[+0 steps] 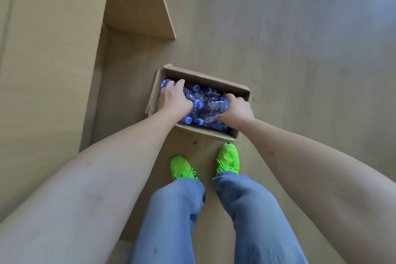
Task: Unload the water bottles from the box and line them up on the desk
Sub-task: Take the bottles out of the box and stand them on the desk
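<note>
Two bare hands reach down into an open cardboard box (240,89) that sits on the wooden floor (300,49) at the centre of the frame. The box holds a jumble of clear water bottles (199,96) with purple caps, some lying on their sides. The left hand (174,100), at the box's left end, has its fingers (179,83) curled round a bottle with a purple label (166,83) near the upper left corner of the box. The right hand (235,110), at the right end, curls its fingers over the body of a lying bottle (214,104) whose cap points toward the left hand. Just below the box, two bright green sneakers (228,159) and blue jeans (182,210) stand on the floor. The pale wooden bench (42,49) fills the left side of the frame, with a slanted wooden panel (137,0) beside it at upper centre.
</note>
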The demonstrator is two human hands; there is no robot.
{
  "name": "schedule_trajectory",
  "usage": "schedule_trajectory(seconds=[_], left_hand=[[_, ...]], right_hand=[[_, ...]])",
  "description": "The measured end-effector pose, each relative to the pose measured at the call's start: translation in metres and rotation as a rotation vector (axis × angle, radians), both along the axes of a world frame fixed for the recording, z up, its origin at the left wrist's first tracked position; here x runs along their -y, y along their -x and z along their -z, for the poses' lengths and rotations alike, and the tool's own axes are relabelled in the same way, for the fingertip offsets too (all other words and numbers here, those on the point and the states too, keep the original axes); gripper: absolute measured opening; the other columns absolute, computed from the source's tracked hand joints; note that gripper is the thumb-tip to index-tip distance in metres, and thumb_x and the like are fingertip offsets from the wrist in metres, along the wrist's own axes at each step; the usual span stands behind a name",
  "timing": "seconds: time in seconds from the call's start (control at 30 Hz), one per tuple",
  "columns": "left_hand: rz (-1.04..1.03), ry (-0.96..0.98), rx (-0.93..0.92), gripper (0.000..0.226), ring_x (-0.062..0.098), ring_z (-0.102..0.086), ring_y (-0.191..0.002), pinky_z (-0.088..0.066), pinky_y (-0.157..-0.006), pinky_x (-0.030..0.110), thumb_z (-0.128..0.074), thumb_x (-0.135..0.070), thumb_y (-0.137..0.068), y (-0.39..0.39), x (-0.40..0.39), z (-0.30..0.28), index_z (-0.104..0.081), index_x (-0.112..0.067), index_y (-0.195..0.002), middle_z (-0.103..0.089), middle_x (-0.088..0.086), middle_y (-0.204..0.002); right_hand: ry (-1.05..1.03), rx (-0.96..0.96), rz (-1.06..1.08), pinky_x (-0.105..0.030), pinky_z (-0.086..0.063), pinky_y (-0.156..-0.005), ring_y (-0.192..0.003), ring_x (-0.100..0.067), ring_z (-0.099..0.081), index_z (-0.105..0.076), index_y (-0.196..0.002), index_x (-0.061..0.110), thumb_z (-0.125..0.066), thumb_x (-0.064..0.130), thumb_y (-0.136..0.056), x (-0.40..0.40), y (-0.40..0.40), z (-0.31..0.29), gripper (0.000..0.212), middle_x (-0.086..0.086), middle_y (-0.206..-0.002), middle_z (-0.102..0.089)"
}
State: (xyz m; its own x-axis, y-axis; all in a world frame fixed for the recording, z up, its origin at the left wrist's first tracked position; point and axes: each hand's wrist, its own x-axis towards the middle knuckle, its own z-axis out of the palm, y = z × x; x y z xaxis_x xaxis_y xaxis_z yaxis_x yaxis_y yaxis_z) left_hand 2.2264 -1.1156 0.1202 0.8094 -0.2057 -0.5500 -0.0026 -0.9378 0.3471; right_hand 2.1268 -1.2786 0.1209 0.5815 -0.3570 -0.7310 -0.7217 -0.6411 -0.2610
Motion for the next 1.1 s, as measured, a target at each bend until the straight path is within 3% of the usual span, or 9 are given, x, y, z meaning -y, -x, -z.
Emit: schedule_trajectory(seconds=[0.1, 0.23, 0.37, 0.53, 0.7, 0.8, 0.93, 1.1], left_hand=[[0.081, -0.046, -0.005, 0.071, 0.028, -0.034, -0.133, -0.044, -0.101, 0.041, -0.062, -0.014, -0.075, -0.012, 0.002, 0.064, -0.039, -0.023, -0.142, -0.036, 0.006, -0.146], [0.245, -0.178, 0.009, 0.078, 0.029, -0.024, -0.140, -0.037, -0.106, 0.043, -0.062, -0.008, -0.071, -0.029, 0.001, 0.134, -0.035, -0.030, -0.141, -0.022, 0.005, -0.156], [0.544, -0.284, 0.035, 0.092, 0.030, -0.010, -0.146, -0.023, -0.114, 0.052, -0.067, -0.008, -0.070, -0.046, -0.005, 0.185, -0.024, -0.030, -0.148, -0.012, 0.004, -0.160], [0.720, -0.308, 0.107, 0.076, 0.027, -0.021, -0.144, -0.020, -0.114, 0.060, -0.067, -0.013, -0.072, -0.058, -0.009, 0.221, -0.036, -0.025, -0.141, -0.038, 0.003, -0.146], [0.711, -0.250, 0.153, 0.065, 0.026, -0.032, -0.138, -0.022, -0.113, 0.061, -0.069, -0.004, -0.069, -0.055, -0.010, 0.234, -0.042, -0.020, -0.126, -0.050, 0.002, -0.129], [0.687, -0.233, 0.199, 0.062, 0.024, -0.044, -0.119, -0.029, -0.110, 0.060, -0.069, 0.002, -0.065, -0.054, -0.012, 0.232, -0.042, -0.021, -0.117, -0.052, 0.000, -0.112], [0.560, -0.158, 0.176, 0.055, 0.029, -0.050, -0.101, -0.049, -0.083, 0.047, -0.073, -0.003, -0.065, -0.060, -0.008, 0.211, -0.031, -0.020, -0.097, -0.050, 0.005, -0.100], [0.375, -0.102, 0.072, 0.063, 0.028, -0.051, -0.088, -0.044, -0.064, 0.038, -0.083, -0.017, -0.065, -0.061, -0.002, 0.162, -0.029, -0.019, -0.096, -0.047, 0.006, -0.095]], right_hand=[[0.017, -0.003, -0.057, -0.043, -0.045, -0.096, -0.122, -0.034, -0.044, -0.039, -0.140, 0.022, -0.076, 0.042, -0.075, 0.001, -0.012, 0.068, 0.077, -0.013, -0.130, -0.048], [0.100, -0.010, -0.204, -0.042, -0.041, -0.091, -0.118, -0.032, -0.042, -0.036, -0.140, 0.024, -0.078, 0.041, -0.070, 0.003, -0.021, 0.148, 0.083, -0.011, -0.126, -0.047], [0.236, 0.036, -0.398, -0.043, -0.038, -0.085, -0.107, -0.032, -0.042, -0.042, -0.126, 0.022, -0.074, 0.033, -0.066, 0.010, -0.024, 0.209, 0.069, -0.012, -0.112, -0.048], [0.260, 0.107, -0.478, -0.051, -0.038, -0.089, -0.111, -0.032, -0.045, -0.040, -0.118, 0.019, -0.076, 0.025, -0.061, 0.016, -0.027, 0.248, 0.069, -0.010, -0.115, -0.050], [0.256, 0.132, -0.499, -0.052, -0.042, -0.088, -0.110, -0.033, -0.049, -0.034, -0.125, 0.016, -0.082, 0.026, -0.060, 0.018, -0.029, 0.257, 0.081, -0.009, -0.116, -0.050], [0.285, 0.127, -0.549, -0.050, -0.041, -0.082, -0.105, -0.033, -0.045, -0.037, -0.120, 0.022, -0.080, 0.028, -0.062, 0.018, -0.031, 0.255, 0.073, -0.011, -0.113, -0.046], [0.272, 0.162, -0.540, -0.045, -0.041, -0.075, -0.101, -0.031, -0.043, -0.042, -0.115, 0.024, -0.080, 0.032, -0.064, 0.020, -0.027, 0.241, 0.064, -0.010, -0.110, -0.042], [0.109, 0.275, -0.318, -0.033, -0.039, -0.060, -0.083, -0.028, -0.054, -0.036, -0.094, 0.021, -0.079, 0.021, -0.062, 0.034, -0.019, 0.196, 0.054, -0.001, -0.092, -0.049]])
